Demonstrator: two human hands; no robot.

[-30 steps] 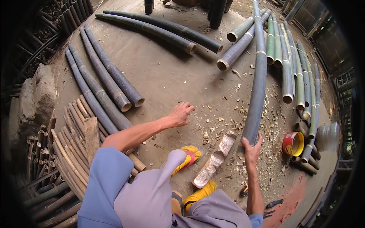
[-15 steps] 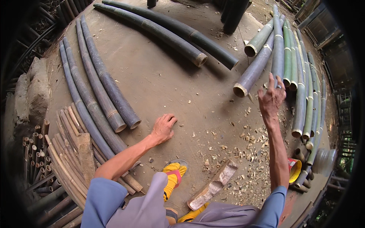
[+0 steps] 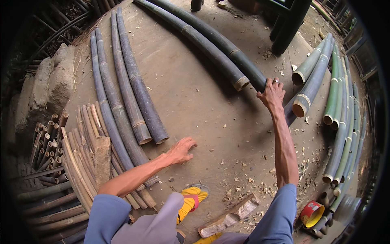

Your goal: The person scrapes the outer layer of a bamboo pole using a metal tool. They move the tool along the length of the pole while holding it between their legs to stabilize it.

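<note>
My right hand (image 3: 273,96) is at the near end of a dark green bamboo pole (image 3: 235,55), fingers and thumb around the end, which the hand partly hides. Another dark bamboo pole (image 3: 195,35) lies alongside, to its left. Right of my right forearm, a grey-green bamboo pole (image 3: 313,89) rests across a darker pole (image 3: 290,113) that the arm partly covers. My left hand (image 3: 181,150) hovers over the floor with nothing in it, its fingers apart and loosely bent. Nearest to it are the cut ends of long bamboo poles (image 3: 140,91) on the left.
Several green bamboo poles (image 3: 340,118) lie along the right side. A notched wood block (image 3: 231,215) sits by my feet among chips. A red and yellow tin (image 3: 313,213) stands at lower right, thin bamboo lengths (image 3: 81,156) at left. Dark posts (image 3: 290,26) rise at the back.
My right hand has moved left from the right-hand poles to the dark pole's end. One grey-green pole there now lies further left, over another. The view has turned left.
</note>
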